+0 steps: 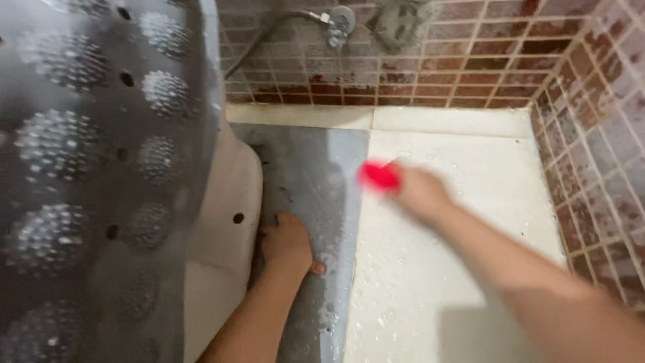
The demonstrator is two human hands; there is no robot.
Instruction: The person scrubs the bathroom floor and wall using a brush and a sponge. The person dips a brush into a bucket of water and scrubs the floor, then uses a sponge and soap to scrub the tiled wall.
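My right hand [418, 191] is closed around a small red scrubbing tool [378, 177], blurred by motion, low over the wet cream floor tile [470, 175] beside its seam with a grey floor slab [316, 168]. My left hand [287, 242] rests flat on that grey slab, fingers spread, touching the edge of a white plastic object [228, 202]. Water drops and foam cover the floor near both hands.
A large translucent grey mat with bumpy round studs and holes [87, 154] stands upright at the left. Brown tiled walls [591, 134] close in at the back and right. A hose and metal tap fitting [339, 23] hang on the back wall.
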